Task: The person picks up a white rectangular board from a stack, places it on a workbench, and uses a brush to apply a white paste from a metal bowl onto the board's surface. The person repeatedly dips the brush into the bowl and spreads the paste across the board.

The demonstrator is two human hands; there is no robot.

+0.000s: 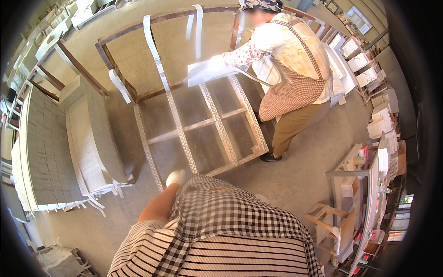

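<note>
One hand of the person shows, the left hand in a white glove (176, 177), at the near side of a wide, flat frame of pale wooden bars (200, 124). The glove is small and blurry, so I cannot tell if its fingers are apart or together, or if they touch the frame. The right hand is out of sight, and the black-and-white checked apron (240, 207) fills the middle of the near side. Under it is a white shirt with thin black stripes (240, 258).

The pale frame is low, right in front of the person, with grey floor (300, 177) showing through its gaps. Four long strips with a bumpy pattern (181, 131) run across it, from the near side to the far side. Just past it is a big dark brown wooden frame (108, 57), with shiny white straps (154, 53) hanging over its top bar.

At the far right corner, another person in a brown checked apron (295, 92) bends down. That person's arms reach to a flat white sheet (198, 77) over the far edge of the pale frame. Big stacks of grey boards (48, 152) stand on the left. A grey metal rack (348, 173) stands on the right.
</note>
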